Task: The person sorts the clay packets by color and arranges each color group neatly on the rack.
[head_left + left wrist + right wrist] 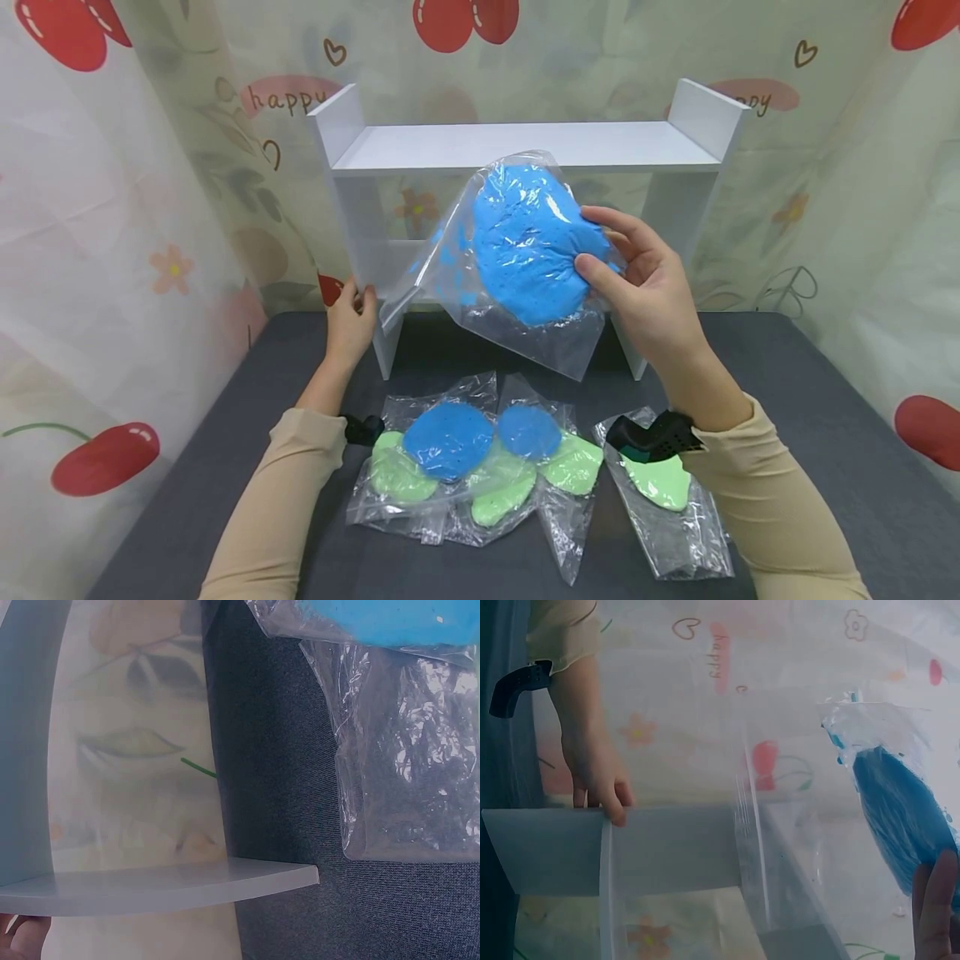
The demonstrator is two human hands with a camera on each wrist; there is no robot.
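A white two-tier shelf (525,146) stands on the dark table. Its left side panel is gripped at the outer edge by my left hand (349,329), the thumb showing near the panel's front in the right wrist view (600,769). My right hand (651,287) pinches a clear plastic bag of blue soft clay (525,242) by its right side, between thumb and fingers. This bag is held up in front of the shelf and hides part of its middle. Its loose clear end hangs down toward the left hand.
Before the shelf lie several clear bags: a blue lump (448,442), a smaller blue lump (528,432) and pale green lumps (501,496), overlapping. Apart at right is another pale green bag (660,482), near the right wrist's black camera (654,437). A patterned curtain (187,208) surrounds the table.
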